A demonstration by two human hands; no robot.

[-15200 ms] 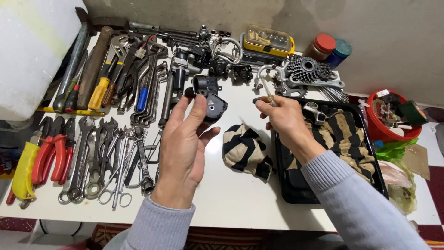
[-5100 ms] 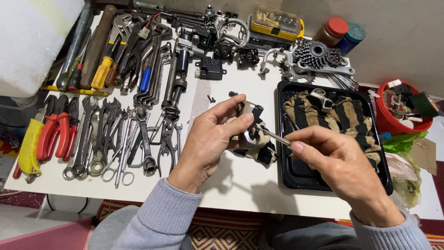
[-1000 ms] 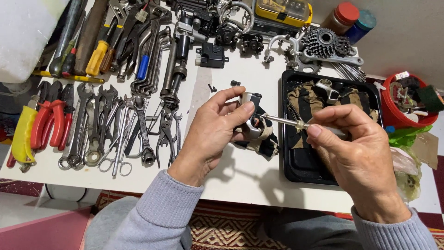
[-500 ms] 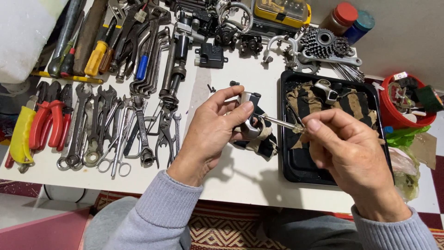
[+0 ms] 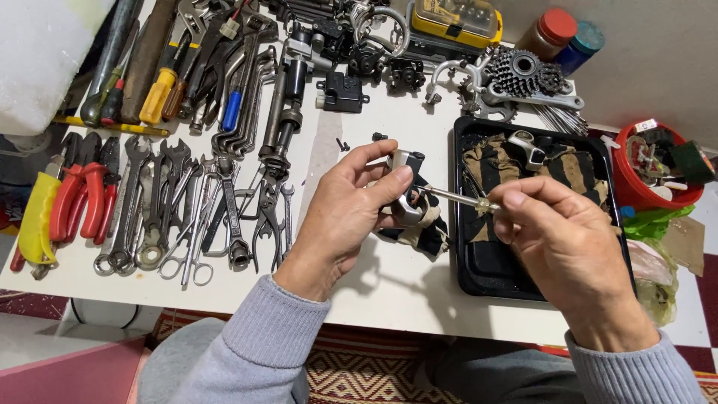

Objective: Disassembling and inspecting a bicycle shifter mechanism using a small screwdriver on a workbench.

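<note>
Nearest the camera, two grey ribbed sleeves reach over the front edge of the white table. The left hand is curled around a small silver and black metal bicycle part, held just above the tabletop: the thumb presses on its top and the fingertips close in on its far side, so the part sits pinched between them. The right hand has its fingers pressed together around the handle of a thin metal screwdriver; the shaft runs left from the fingertips and its tip meets the part just beside the left thumb. Under the part lies a dark rag with tan stripes.

To the right, touching the rag's edge, a black rectangular tray holds a brown and black striped cloth with a silver metal bracket lying on it. Beyond the tray's right side stands a red plastic bucket filled with small mixed scraps.

On the left half of the table, a row of steel spanners and pliers lies side by side, with red-handled pliers and a yellow-handled tool at the far left. Further back rest yellow and blue-handled screwdrivers, a grey toothed sprocket cluster, a yellow case and two lidded jars.
</note>
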